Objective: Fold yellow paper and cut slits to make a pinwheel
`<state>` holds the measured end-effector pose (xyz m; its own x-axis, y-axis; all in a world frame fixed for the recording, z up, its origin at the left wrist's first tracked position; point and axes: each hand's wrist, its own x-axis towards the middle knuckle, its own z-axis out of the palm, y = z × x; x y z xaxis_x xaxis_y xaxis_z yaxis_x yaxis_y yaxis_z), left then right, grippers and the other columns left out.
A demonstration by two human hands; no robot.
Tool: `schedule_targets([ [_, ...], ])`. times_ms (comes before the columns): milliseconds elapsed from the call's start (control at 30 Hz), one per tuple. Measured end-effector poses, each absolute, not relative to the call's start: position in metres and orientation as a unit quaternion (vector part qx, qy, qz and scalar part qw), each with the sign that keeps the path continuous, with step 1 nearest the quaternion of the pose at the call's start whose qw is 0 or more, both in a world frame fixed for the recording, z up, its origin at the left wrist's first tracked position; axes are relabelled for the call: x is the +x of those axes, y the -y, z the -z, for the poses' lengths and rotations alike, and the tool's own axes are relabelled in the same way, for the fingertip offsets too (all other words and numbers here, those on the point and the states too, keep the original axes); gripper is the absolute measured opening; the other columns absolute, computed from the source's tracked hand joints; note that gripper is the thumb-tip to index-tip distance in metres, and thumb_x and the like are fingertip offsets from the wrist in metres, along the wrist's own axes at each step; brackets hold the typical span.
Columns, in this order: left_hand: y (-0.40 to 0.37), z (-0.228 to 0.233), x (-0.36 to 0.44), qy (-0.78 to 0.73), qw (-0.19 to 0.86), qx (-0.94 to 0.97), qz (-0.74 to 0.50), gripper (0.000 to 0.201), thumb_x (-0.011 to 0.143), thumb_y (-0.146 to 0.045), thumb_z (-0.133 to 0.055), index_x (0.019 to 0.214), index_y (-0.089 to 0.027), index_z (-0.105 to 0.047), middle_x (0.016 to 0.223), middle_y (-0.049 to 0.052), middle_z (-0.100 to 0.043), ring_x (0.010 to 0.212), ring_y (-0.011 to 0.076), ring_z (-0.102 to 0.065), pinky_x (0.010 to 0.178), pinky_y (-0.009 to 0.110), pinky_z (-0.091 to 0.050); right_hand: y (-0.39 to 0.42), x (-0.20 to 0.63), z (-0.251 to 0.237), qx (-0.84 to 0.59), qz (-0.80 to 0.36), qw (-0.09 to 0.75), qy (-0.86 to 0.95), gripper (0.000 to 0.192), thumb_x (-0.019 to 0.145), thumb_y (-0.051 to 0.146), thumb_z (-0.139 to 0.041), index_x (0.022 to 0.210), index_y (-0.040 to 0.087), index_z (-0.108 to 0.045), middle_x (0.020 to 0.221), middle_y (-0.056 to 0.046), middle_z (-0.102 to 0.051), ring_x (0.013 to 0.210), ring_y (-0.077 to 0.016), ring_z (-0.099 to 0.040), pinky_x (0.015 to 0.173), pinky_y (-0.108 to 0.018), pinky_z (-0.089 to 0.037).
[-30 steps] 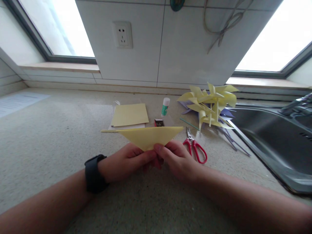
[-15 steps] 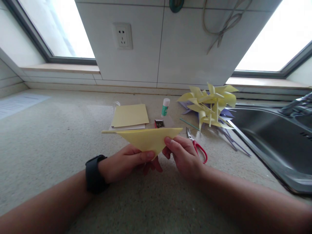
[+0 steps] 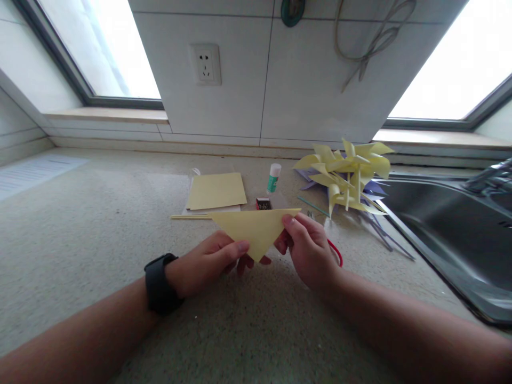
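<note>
1. No brand or legible writing showed anywhere; the printed sheet (image 3: 36, 173) at the left edge of the frame carried lines too faint to read, and the label on the glue stick (image 3: 274, 178) was too small to make out.
2. The folded yellow paper triangle (image 3: 254, 228) sat at the centre of the frame, long edge up, point down, raised above the speckled counter (image 3: 100, 229).
3. The left hand (image 3: 208, 264), a black watch (image 3: 160, 282) on its wrist, pinched the triangle near its lower point.
4. The right hand (image 3: 310, 250) gripped the triangle's right slope near the upper corner.
5. Red scissor handles (image 3: 335, 250) peeked out just behind the right hand.
6. Further up lay a yellow paper stack (image 3: 216, 191); yellow pinwheels (image 3: 348, 173) lay in the upper right, beside the sink (image 3: 448, 224).
</note>
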<state>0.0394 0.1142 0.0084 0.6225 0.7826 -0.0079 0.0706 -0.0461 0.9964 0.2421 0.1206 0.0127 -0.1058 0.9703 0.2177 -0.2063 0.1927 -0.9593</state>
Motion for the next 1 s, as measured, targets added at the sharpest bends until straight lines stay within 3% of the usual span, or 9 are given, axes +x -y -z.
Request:
schedule_targets([
  [200,-0.115,-0.008,0.038,-0.367,0.583,0.627,-0.364,0.053,0.095,-0.057,-0.052,0.071,-0.013,-0.066,0.064,0.004,-0.059,0.056,0.0122,-0.048,0.052,0.025,-0.035,-0.120,0.243,-0.011,-0.361,-0.516,0.563,0.535,0.038,0.090,0.048,-0.057,0.063,0.023,-0.048,0.051,0.005,-0.046,0.046,-0.0100,-0.040,0.043,-0.025,-0.031],
  [533,-0.123,-0.005,0.035,-0.396,0.555,0.575,-0.453,0.054,0.090,-0.064,-0.056,0.072,-0.013,-0.064,0.065,0.002,-0.060,0.054,0.0109,-0.051,0.047,0.023,-0.036,-0.122,0.248,-0.006,-0.371,-0.503,0.553,0.551,0.036,0.092,0.041,-0.053,0.062,0.022,-0.049,0.050,0.004,-0.047,0.046,-0.0105,-0.040,0.045,-0.026,-0.030],
  [733,-0.125,-0.008,0.032,-0.402,0.538,0.573,-0.470,0.051,0.092,-0.059,-0.059,0.071,-0.013,-0.066,0.063,0.004,-0.063,0.052,0.0111,-0.052,0.046,0.023,-0.037,-0.122,0.249,-0.007,-0.375,-0.495,0.544,0.565,0.034,0.093,0.039,-0.053,0.063,0.022,-0.051,0.054,0.003,-0.049,0.051,-0.0117,-0.043,0.048,-0.027,-0.032],
  [1000,-0.125,-0.010,0.036,-0.402,0.535,0.576,-0.469,0.055,0.086,-0.065,-0.064,0.068,-0.013,-0.067,0.057,0.003,-0.063,0.049,0.0107,-0.051,0.044,0.023,-0.038,-0.128,0.250,-0.005,-0.364,-0.517,0.548,0.547,0.033,0.091,0.045,-0.056,0.067,0.022,-0.053,0.055,0.004,-0.050,0.050,-0.0113,-0.044,0.047,-0.026,-0.034],
])
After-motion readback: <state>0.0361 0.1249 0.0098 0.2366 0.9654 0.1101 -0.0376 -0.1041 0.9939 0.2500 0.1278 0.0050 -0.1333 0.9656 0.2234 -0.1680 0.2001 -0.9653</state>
